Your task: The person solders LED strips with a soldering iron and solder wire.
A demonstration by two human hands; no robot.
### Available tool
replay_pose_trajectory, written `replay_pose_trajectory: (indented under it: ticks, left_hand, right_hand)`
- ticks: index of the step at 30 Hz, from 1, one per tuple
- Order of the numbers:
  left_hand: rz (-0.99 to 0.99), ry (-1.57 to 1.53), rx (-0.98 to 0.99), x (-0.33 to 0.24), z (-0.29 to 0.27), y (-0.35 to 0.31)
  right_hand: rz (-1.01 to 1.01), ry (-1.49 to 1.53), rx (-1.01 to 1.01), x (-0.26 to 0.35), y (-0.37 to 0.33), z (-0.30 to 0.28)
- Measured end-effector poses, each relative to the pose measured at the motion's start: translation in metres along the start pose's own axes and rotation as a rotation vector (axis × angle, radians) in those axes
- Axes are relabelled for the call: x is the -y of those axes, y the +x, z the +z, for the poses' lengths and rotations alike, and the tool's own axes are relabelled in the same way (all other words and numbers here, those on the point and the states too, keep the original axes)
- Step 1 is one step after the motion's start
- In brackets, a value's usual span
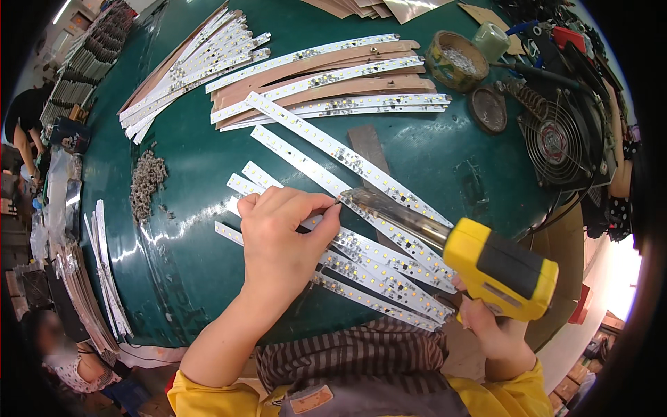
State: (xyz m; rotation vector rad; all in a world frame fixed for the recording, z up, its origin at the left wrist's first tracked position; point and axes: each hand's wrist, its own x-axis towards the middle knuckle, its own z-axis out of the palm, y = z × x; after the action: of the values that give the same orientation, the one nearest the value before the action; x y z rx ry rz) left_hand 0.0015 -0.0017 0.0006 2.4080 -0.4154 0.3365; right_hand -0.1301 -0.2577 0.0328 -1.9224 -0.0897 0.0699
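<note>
My right hand (486, 326) is wrapped round a yellow and black soldering gun (497, 267). Its long metal barrel points left, and the tip reaches a white LED strip (295, 161) beside my left fingertips. Thumb and forefinger of my left hand (281, 233) are pinched together at that strip; what lies between them is too small to make out. Under and around my left hand, several more LED strips (379, 257) fan out diagonally. Another LED strip (313, 139) lies just beyond, crossing a dark flat bar (367, 149).
Small grey parts (147, 182) are heaped at left. Behind lie LED strips (198, 66) and brown strips (406, 48). At right stand a round tub (455, 62), a small round dish (488, 110) and a fan (556, 139). Another person (28, 125) is at far left.
</note>
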Motion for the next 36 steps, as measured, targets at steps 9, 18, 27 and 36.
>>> replay_pose_trajectory:
  ticks: [9,18,27,36]
  left_hand:
    - [-0.020,-0.011,-0.008,0.002,-0.002,0.000]
    - [-0.011,-0.020,0.001,0.002,-0.001,0.001]
    - [-0.025,-0.068,0.037,0.006,0.001,-0.002]
    - [-0.038,-0.066,0.033,0.006,0.001,-0.003]
  right_hand:
    - [0.240,0.135,-0.037,0.025,0.016,0.011]
    - [-0.060,-0.048,0.040,0.003,0.013,0.005]
    - [-0.229,-0.350,-0.034,0.011,0.028,0.008]
    - [0.099,-0.093,-0.171,0.009,0.009,0.012]
